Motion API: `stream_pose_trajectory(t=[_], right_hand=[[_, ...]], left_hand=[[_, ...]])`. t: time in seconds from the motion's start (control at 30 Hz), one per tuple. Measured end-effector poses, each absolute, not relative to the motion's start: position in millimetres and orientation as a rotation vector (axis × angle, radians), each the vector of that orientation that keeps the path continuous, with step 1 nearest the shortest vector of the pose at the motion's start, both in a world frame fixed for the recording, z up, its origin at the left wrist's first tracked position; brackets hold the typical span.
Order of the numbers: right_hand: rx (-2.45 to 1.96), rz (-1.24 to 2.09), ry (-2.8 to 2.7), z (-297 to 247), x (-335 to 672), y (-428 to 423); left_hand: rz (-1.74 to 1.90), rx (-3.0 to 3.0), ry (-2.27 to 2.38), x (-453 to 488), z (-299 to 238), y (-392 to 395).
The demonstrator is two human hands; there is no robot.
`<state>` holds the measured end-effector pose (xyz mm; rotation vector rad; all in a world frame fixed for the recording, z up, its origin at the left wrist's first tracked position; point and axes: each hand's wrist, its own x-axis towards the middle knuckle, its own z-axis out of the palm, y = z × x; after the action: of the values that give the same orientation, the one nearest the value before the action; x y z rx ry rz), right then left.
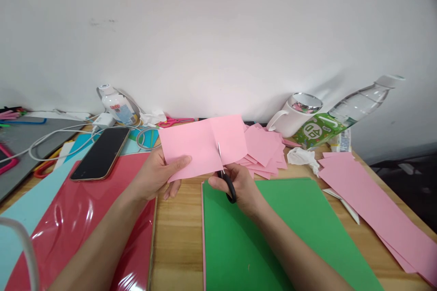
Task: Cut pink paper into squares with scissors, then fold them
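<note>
Clock read from mid-view, 12 toward the wall. Both of my hands busy. Left hand (153, 175) clamps the thin flat pink paper rectangle (191, 138) at its lower left part, thumb on the face, other fingers behind. Right hand (243, 185) is closed round the handle of the black-handled metal scissors (231, 186), at about 5 o'clock, thumb seemingly in a loop.

Pink rectangle is at the centre, up off the wooden tabletop (177, 232). One blade shows on its face, pointing to 12 from the lower edge. A line runs up from there to the top edge; crease or cut, can't tell. How far the paper is split: can't tell either.

Step in hand, my read: snipping the rectangle in two, partway or just starting. Next move seems to call for closing the blades along that line toward 12, left hand keeping the sheet taut, so the smaller right part comes off straight.

Around: loose pile of small pink paper pieces (264, 145) just beside the sheet at 3; long pink paper strips (375, 209) at 4, seemingly uncut stock. Green paper stack (307, 209) at 5, under my right arm. Red plastic-wrapped paper pack (75, 209) at 8, black-screened phone (100, 154) on it at 9. White mug (290, 120) near 3.
</note>
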<state>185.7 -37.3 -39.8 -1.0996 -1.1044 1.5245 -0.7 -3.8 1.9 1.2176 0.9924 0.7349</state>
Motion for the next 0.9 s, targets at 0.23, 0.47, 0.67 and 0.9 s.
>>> stream_pose_trajectory(t=[0.23, 0.47, 0.67, 0.9], right_hand=[[-1.123, 1.523, -1.082, -38.8, 186.6, -38.0], [-1.182, 1.508, -1.059, -38.1, 186.5, -38.2], [-1.224, 1.508, -1.039, -33.4, 184.8, -38.5], [-1.111, 1.518, -1.102, -41.6, 187.6, -36.8]], left_hand=[[0.723, 1.224, 1.010, -0.8, 2.3, -4.3], [0.737, 1.228, 0.991, 0.6, 5.4, -5.1], [0.726, 1.232, 0.992, 1.1, 5.4, -5.2], [0.733, 1.200, 0.978, 2.5, 8.7, -7.1]])
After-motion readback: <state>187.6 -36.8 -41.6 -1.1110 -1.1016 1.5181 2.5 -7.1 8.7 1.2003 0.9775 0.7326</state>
